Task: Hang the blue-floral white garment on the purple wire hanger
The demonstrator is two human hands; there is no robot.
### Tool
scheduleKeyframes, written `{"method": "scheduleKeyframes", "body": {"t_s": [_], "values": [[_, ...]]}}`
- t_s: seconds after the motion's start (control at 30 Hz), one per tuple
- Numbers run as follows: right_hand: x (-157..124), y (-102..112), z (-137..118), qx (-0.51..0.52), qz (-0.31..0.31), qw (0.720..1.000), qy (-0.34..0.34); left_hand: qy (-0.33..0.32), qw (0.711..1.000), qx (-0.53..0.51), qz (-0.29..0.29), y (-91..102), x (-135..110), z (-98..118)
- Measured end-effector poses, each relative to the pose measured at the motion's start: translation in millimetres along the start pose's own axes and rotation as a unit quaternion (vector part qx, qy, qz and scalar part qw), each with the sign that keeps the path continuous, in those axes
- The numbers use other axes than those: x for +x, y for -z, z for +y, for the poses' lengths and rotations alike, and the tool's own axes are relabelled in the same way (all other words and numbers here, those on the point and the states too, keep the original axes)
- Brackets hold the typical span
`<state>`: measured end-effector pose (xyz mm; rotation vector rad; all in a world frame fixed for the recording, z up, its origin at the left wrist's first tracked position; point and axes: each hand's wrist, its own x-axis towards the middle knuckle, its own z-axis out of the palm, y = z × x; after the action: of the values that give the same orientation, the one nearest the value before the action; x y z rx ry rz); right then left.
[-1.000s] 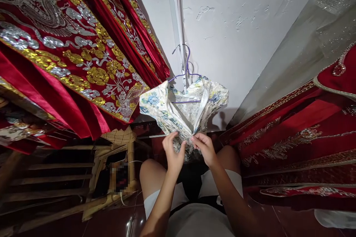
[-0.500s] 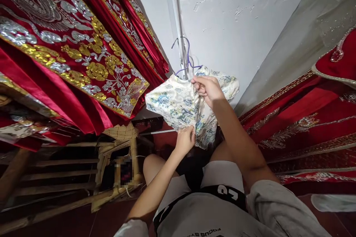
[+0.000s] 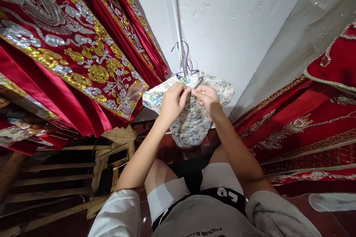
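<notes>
A cream shirt with a blue floral print (image 3: 190,126) hangs on a purple hanger (image 3: 187,57) in front of me. My left hand (image 3: 174,102) pinches the shirt's front edge just below the collar. Close beside it, my right hand (image 3: 207,98) pinches the opposite front edge, and the fingertips of both hands nearly meet at the neck opening. Whatever small fastening may be between the fingertips is hidden. Below my hands the shirt's patterned back panel shows, hanging down loosely.
Red garments with gold and silver sequins (image 3: 100,70) hang on the left, and beaded red garments (image 3: 278,133) on the right. A white wall (image 3: 222,26) with a metal pole (image 3: 175,18) stands ahead. At lower left is a bamboo chair (image 3: 91,170).
My left hand has risen from the shirt's lower front edge to the collar, beside my right hand. My right hand has lowered slightly, and the front now parts below my hands.
</notes>
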<state>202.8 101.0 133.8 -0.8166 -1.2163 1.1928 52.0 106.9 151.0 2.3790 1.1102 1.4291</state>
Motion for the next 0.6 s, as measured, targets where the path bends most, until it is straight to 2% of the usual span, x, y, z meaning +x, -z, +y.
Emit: {"method": "scheduleKeyframes", "body": {"t_s": [0.1, 0.17, 0.23, 0.3, 0.37, 0.4, 0.43, 0.5, 0.6], "values": [[-6, 1, 27, -0.054, 0.04, 0.998, -0.004, -0.021, 0.998, 0.026, 0.057, 0.2, -6, -6], [-11, 1, 47, -0.095, 0.064, 0.993, -0.019, -0.005, 0.99, 0.022, 0.136, 9.4, -10, -16], [-19, 0, 63, -0.118, 0.064, 0.991, -0.023, 0.039, 0.973, -0.012, 0.228, 26.1, -13, -35], [-29, -1, 70, -0.108, 0.051, 0.993, -0.023, 0.129, 0.928, -0.114, 0.329, 45.6, -15, -61], [-41, -4, 68, -0.088, 0.039, 0.995, -0.03, 0.24, 0.849, -0.246, 0.401, 59.7, -22, -90], [-47, -6, 66, -0.082, 0.034, 0.995, -0.034, 0.289, 0.812, -0.297, 0.411, 62.3, -28, -102], [-52, -9, 63, -0.08, 0.03, 0.996, -0.037, 0.329, 0.783, -0.334, 0.409, 61.0, -36, -113], [-61, -15, 59, -0.073, 0.035, 0.996, -0.033, 0.38, 0.76, -0.363, 0.382, 46.4, -58, -123], [-71, -17, 63, -0.044, 0.069, 0.996, -0.043, 0.447, 0.713, -0.4, 0.364, 3.4, -99, -116]]}}
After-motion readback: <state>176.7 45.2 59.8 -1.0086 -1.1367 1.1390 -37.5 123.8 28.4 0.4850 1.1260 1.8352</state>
